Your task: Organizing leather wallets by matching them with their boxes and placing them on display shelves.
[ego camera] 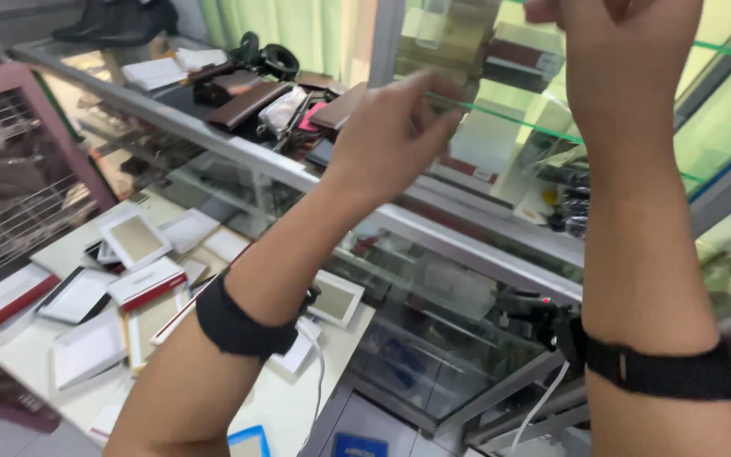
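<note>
I see small flat boxes [137,241] on the white table [35,338] at the left. My left hand [395,127] pinches the edge of the glass shelf [535,127] in the display case. My right hand [623,51] is up high; I cannot tell its grip. Next, I think the shelf needs a slow, level slide.

Glass shelf edge held at the display case

The glass shelf [509,121] is a thin, clear pane with a green-tinted edge, running level from centre toward the upper right inside the case. Its near edge is pinched at the left end; boxes show blurred above and below it.
</note>
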